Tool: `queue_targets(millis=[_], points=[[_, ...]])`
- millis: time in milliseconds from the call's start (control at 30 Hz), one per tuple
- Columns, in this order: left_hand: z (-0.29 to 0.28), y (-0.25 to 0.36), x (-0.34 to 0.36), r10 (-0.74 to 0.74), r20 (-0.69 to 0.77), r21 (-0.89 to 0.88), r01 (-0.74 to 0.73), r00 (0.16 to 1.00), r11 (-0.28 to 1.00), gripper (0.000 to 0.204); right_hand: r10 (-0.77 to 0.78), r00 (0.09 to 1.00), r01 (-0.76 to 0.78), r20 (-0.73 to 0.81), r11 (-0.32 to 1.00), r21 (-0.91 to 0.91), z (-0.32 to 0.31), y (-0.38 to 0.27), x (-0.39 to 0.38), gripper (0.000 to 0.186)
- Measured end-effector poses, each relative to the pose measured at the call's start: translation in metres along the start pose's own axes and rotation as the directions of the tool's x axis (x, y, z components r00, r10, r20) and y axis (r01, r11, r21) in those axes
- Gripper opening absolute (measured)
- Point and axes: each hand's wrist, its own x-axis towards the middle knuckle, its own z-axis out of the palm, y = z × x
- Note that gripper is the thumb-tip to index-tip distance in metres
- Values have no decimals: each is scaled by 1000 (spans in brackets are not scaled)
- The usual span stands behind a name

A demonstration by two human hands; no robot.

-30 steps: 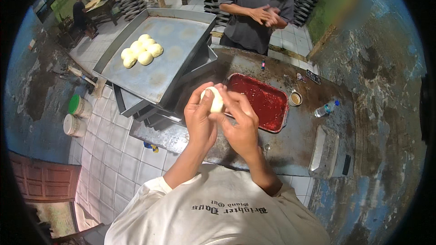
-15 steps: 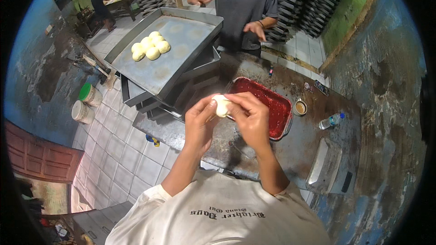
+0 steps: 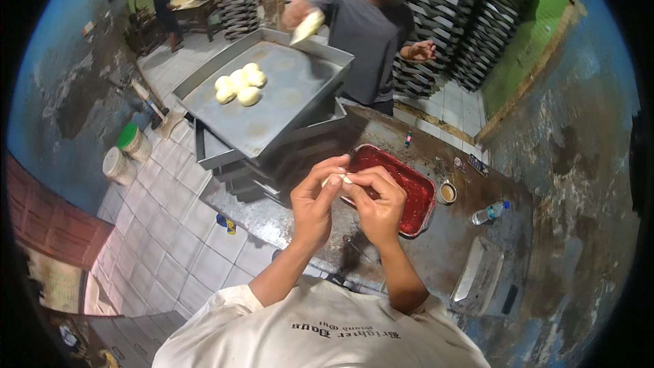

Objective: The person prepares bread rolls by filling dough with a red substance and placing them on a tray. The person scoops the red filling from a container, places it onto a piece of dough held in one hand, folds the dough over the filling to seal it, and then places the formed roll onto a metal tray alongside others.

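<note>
Both my hands meet near the middle of the view, fingers closed around a small piece of pale dough [image 3: 344, 180], mostly hidden by them. My left hand [image 3: 312, 208] has its thumb pressed to it; my right hand [image 3: 378, 204] grips it from the other side. Just beyond them is a rectangular tray [image 3: 431, 187] of red paste [image 3: 410, 197]. Up and to the left, a metal pan [image 3: 194, 95] holding several round dough balls [image 3: 248, 96] rests askew on stacked pans [image 3: 313, 120].
A co-worker [image 3: 361, 54] opposite holds pale dough [image 3: 310, 26] above the pan. On the worktable [image 3: 340, 254] are a cup [image 3: 446, 193], bottle [image 3: 489, 213] and metal container [image 3: 475, 276]. Two buckets [image 3: 120, 165] stand on tiles at left. Another person [image 3: 165, 13] is at a back table.
My hands have moved slightly down in view and closed further over the dough, hiding it more. The co-worker's hands parted; one now holds pale dough over the pan. The view has shifted.
</note>
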Motion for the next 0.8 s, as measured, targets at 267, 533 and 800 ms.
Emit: queue_targets(millis=[267, 533, 800], points=[[-45, 39, 20, -160, -203, -157, 129, 966, 979, 18, -33, 991, 49, 128, 992, -116, 66, -27, -5, 30], [-130, 97, 52, 197, 217, 276, -253, 956, 927, 41, 253, 891, -357, 377, 903, 239, 143, -52, 39, 39], [-262, 142, 74, 254, -18, 392, -226, 967, 892, 42, 207, 754, 166, 623, 858, -486, 206, -29, 139, 52]])
